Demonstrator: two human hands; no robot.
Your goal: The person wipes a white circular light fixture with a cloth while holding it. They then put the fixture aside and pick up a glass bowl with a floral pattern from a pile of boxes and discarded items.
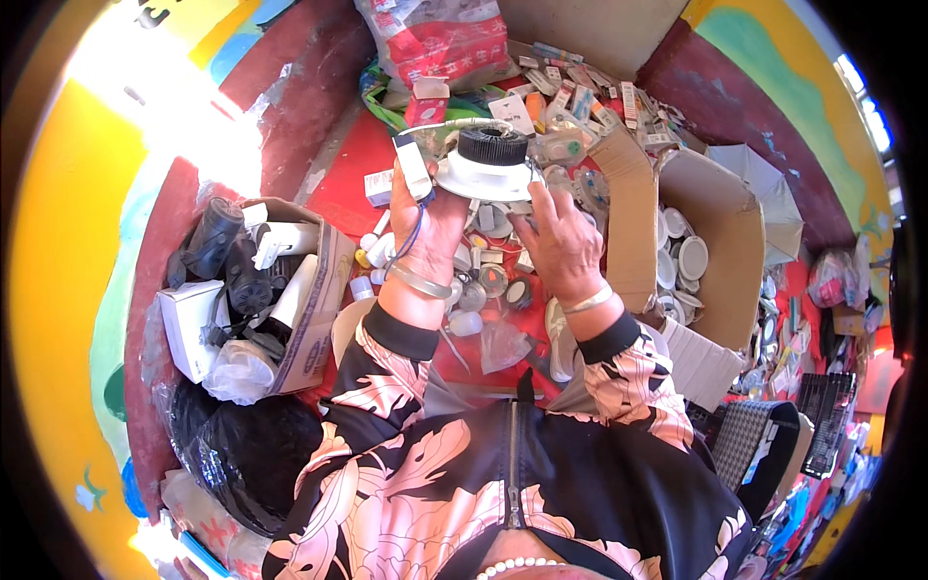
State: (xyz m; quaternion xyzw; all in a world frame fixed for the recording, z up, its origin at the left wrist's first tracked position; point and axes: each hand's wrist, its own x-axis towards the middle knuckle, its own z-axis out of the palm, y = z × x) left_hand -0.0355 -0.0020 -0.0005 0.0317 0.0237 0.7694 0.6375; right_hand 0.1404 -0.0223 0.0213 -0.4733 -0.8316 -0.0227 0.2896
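Held up in front of me is a round downlight point(483, 179) with a white rim and a ribbed black heat sink point(492, 146) on top. A small white driver box point(413, 166) hangs from it on a pale cable. My left hand point(425, 227) is closed around the light's left side, with the box against its fingers and a blue wire over the wrist. Fingers of my right hand point(565, 242) grip the rim at the right; their tips are partly hidden. Below lie several loose lamp parts and a clear plastic bag point(504, 346).
At right, an open cardboard box point(633, 227) contains round white lights point(692, 258). Another carton point(329, 300) at left is full of black and white fixtures. Small packages point(580, 101) and a red-and-white sack point(440, 43) lie at the back. A black bag point(246, 449) rests at lower left.
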